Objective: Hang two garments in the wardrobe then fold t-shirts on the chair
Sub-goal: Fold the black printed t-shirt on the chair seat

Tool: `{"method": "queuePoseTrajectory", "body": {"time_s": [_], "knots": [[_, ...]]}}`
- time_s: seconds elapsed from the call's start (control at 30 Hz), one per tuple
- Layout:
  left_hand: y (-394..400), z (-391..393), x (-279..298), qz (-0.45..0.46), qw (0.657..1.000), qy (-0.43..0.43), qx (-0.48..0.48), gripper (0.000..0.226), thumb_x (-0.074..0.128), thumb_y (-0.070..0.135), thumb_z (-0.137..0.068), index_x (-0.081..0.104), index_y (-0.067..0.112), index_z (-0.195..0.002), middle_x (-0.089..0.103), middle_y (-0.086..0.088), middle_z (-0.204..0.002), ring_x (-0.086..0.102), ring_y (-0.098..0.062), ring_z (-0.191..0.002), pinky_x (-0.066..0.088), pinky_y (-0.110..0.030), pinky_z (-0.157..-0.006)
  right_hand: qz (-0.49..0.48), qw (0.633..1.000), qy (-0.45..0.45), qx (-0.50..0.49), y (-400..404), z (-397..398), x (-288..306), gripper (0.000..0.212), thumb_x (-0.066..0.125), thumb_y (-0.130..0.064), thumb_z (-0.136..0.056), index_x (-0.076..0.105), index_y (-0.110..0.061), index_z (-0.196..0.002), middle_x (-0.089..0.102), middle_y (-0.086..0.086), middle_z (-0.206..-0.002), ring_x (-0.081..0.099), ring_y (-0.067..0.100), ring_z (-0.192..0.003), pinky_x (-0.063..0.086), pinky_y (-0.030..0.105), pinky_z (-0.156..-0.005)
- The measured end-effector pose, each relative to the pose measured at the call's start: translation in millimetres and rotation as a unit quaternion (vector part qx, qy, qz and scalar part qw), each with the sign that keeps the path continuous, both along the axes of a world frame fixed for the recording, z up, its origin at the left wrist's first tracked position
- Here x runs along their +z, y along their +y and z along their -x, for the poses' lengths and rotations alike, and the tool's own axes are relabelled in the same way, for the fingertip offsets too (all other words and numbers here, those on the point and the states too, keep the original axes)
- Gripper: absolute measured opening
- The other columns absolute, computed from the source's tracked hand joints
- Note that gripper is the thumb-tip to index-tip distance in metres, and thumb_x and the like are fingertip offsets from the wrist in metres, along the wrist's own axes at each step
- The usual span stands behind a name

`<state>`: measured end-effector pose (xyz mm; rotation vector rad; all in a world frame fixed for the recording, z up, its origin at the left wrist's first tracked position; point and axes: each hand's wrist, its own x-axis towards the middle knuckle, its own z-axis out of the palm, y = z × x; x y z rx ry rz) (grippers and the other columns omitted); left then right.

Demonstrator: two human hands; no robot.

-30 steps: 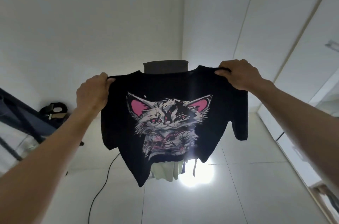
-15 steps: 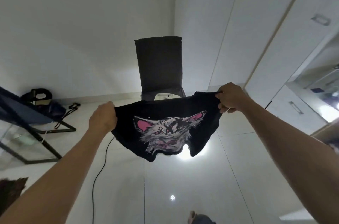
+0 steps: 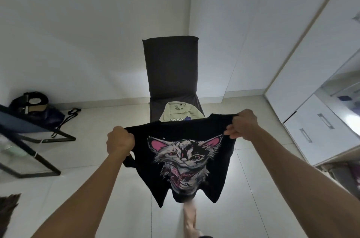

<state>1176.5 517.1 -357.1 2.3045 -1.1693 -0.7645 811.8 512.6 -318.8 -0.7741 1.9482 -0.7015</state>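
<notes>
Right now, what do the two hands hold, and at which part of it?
Both hold the black cat-print t-shirt in the air: the left hand grips one shoulder, the right hand pinches the other.

1. A room in a home, likely a bedroom: white built-in wardrobe [image 3: 303, 47] doors and drawers [image 3: 321, 130] line the right wall.
2. A dark fabric-covered chair [image 3: 171, 70] stands against plain white walls on a glossy tiled floor [image 3: 81, 179].
3. A bag [image 3: 52, 119] lies on the floor by the wall.
</notes>
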Motion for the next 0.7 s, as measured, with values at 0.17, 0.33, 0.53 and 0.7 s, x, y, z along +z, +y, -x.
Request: {"method": "queuePoseTrajectory", "body": {"time_s": [0.17, 0.33, 0.53, 0.7], "knots": [[-61, 15, -37, -0.022, 1.0, 0.002, 0.009, 0.008, 0.051, -0.001, -0.084, 0.056, 0.0, -0.078, 0.064, -0.02, -0.082, 0.061, -0.033, -0.068, 0.044, -0.032, -0.055, 0.013, 0.995, -0.067, -0.074, -62, 2, -43, 0.016, 0.041, -0.004, -0.103, 0.055, 0.002, -0.098, 0.068, 0.022, -0.082, 0.07, 0.028, -0.056, 0.057, 0.031, -0.045], [-159, 30, -99, -0.039, 0.998, -0.035, 0.019, 0.013, 0.049, 0.003, -0.091, 0.058, -0.003, -0.084, 0.062, -0.022, -0.087, 0.056, -0.034, -0.074, 0.042, -0.036, -0.064, 0.016, 0.988, -0.079, -0.135, -163, 8, -101, 0.019, 0.042, -0.002, -0.105, 0.058, 0.008, -0.109, 0.063, 0.019, -0.078, 0.066, 0.02, -0.047, 0.053, 0.028, -0.037], [-284, 49, -200, -0.054, 0.997, -0.061, 0.012, 0.016, 0.048, 0.006, -0.095, 0.058, -0.006, -0.094, 0.06, -0.023, -0.091, 0.05, -0.029, -0.075, 0.04, -0.035, -0.067, -0.01, 0.983, -0.104, -0.152, -301, 22, -217, 0.027, 0.043, 0.001, -0.103, 0.055, 0.015, -0.122, 0.059, 0.013, -0.061, 0.063, 0.021, -0.045, 0.053, 0.031, -0.037], [-363, 49, -278, -0.076, 0.993, -0.084, 0.021, 0.018, 0.049, 0.013, -0.096, 0.059, -0.002, -0.098, 0.063, -0.024, -0.099, 0.062, -0.04, -0.089, 0.049, -0.039, -0.074, -0.011, 0.988, -0.054, -0.144, -388, 20, -310, 0.011, 0.051, -0.001, -0.1, 0.06, -0.004, -0.106, 0.065, 0.017, -0.085, 0.067, 0.028, -0.061, 0.058, 0.034, -0.043]]}}
